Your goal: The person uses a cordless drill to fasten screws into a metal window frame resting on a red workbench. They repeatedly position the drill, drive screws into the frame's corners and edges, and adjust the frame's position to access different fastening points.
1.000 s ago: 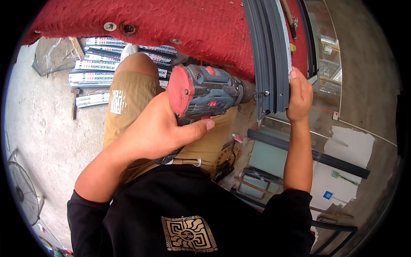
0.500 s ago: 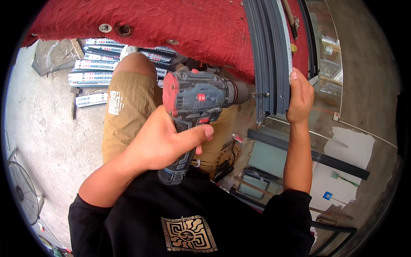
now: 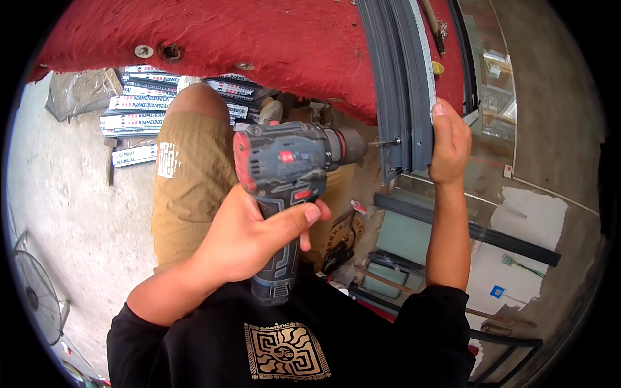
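My left hand (image 3: 255,236) is wrapped round the handle of a dark cordless drill (image 3: 281,158) with a red back end. The drill lies level and points right. Its thin bit (image 3: 381,143) reaches the near end of a dark grey metal profile (image 3: 404,84), at a small fitting or hole in the side; how deep it goes I cannot tell. My right hand (image 3: 451,142) grips the far right edge of that profile near its end, thumb on top, the other fingers partly hidden. The profile rests on a red cloth-covered bench (image 3: 291,39) and its end juts past the edge.
Several wrapped profiles (image 3: 139,103) lie on the floor at the left, beyond my knee (image 3: 200,107). A caged fan (image 3: 37,294) stands at the lower left. Glass panes (image 3: 404,226) and dark bars (image 3: 472,229) lie below right. A stick-like handle (image 3: 432,22) lies on the bench.
The drill has dropped slightly toward me and its chuck sits a little farther left of the profile. My right hand keeps its grip. The whole view has shifted slightly.
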`<state>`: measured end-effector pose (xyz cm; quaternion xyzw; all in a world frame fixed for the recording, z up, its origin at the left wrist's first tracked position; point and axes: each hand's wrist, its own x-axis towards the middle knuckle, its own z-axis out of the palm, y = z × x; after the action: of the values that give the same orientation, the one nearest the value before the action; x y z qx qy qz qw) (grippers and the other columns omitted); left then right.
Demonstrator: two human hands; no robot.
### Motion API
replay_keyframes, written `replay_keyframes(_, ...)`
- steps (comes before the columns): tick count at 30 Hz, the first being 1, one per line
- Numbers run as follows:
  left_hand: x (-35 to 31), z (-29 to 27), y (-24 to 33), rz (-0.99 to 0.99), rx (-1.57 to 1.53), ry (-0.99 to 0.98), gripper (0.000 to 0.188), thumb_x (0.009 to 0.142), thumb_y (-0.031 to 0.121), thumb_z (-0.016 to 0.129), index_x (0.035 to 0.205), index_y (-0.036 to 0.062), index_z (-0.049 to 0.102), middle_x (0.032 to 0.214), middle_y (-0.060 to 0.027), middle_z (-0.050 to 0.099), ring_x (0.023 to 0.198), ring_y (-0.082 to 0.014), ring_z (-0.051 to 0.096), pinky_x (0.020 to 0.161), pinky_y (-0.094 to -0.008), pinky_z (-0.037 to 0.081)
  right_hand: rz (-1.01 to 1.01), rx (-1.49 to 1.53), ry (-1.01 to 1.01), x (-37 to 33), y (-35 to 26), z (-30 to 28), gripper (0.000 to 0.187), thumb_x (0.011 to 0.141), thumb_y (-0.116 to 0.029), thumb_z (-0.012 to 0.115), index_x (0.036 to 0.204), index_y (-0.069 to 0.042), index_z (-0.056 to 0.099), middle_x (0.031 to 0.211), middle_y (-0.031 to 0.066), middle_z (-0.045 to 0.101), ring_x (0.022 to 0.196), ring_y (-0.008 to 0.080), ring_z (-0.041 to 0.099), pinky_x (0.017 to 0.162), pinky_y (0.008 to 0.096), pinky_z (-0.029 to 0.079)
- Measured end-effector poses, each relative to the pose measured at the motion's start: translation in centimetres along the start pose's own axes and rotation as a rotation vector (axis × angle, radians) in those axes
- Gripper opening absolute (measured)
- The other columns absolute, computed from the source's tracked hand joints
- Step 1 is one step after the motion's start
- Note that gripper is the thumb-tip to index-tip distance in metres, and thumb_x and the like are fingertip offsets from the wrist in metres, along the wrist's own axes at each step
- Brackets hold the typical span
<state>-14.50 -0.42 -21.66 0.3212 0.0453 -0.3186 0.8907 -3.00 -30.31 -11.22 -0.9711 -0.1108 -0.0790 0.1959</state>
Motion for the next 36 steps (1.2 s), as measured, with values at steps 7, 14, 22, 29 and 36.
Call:
replay_keyframes(7, -0.2, 0.4, 0.5, -0.021, 0.029, 0.02, 0.023, 0.108, 0.018, 0.069, 0.121, -0.0017, 0.067, 0.107, -0.0084, 0.076, 0.075, -0.0115, 0.068, 0.071, -0.0292, 0.058, 0.011, 0.053, 0.014, 0.0, 0.8, 0.2, 0.033, 0.111, -0.022, 0.054, 0.11, 0.004, 0.074, 0.076, 0.0128, 0.068, 0.071, 0.0154, 0.059, 0.068, 0.0341, 0.049)
replay_keyframes(14, -0.4, 1.0, 1.2, -0.112, -0.096, 0.074, 0.027, 0.11, 0.025, 0.068, 0.123, 0.0007, 0.067, 0.109, -0.0096, 0.078, 0.074, -0.0107, 0.069, 0.07, -0.0283, 0.059, 0.02, 0.047, 0.026, -0.2, 0.9, 0.3, 0.03, 0.109, -0.022, 0.057, 0.11, 0.002, 0.074, 0.071, 0.0115, 0.061, 0.066, 0.0149, 0.054, 0.063, 0.0351, 0.047)
replay_keyframes(22, 0.0, 0.4, 2.1, -0.209, -0.075, 0.049, 0.03, 0.103, 0.015, 0.076, 0.126, 0.0001, 0.067, 0.117, -0.0137, 0.078, 0.077, -0.0105, 0.069, 0.074, -0.0266, 0.059, 0.025, 0.065, 0.026, -0.3, 1.1, 0.1, 0.029, 0.109, -0.022, 0.059, 0.108, 0.002, 0.074, 0.07, 0.0101, 0.058, 0.066, 0.013, 0.051, 0.062, 0.0337, 0.045)
replay_keyframes(29, -0.1, 0.2, 1.9, -0.243, -0.106, 0.058, 0.021, 0.1, 0.012, 0.078, 0.117, 0.0023, 0.07, 0.109, -0.0084, 0.077, 0.081, -0.0102, 0.068, 0.076, -0.0287, 0.058, 0.025, 0.113, 0.055, -0.2, 1.5, 0.7, 0.029, 0.109, -0.022, 0.059, 0.11, 0.004, 0.073, 0.072, 0.0088, 0.06, 0.069, 0.0112, 0.052, 0.064, 0.0315, 0.046)
replay_keyframes(36, 0.0, 0.8, 1.5, 0.067, 0.231, 0.07, 0.02, 0.1, 0.009, 0.077, 0.117, 0.0029, 0.067, 0.099, -0.0014, 0.069, 0.078, -0.0098, 0.064, 0.072, -0.0296, 0.055, 0.027, 0.094, 0.062, -0.2, 1.4, 0.7, 0.031, 0.11, -0.022, 0.057, 0.109, 0.005, 0.073, 0.073, 0.007, 0.06, 0.07, 0.0107, 0.051, 0.065, 0.0312, 0.046)
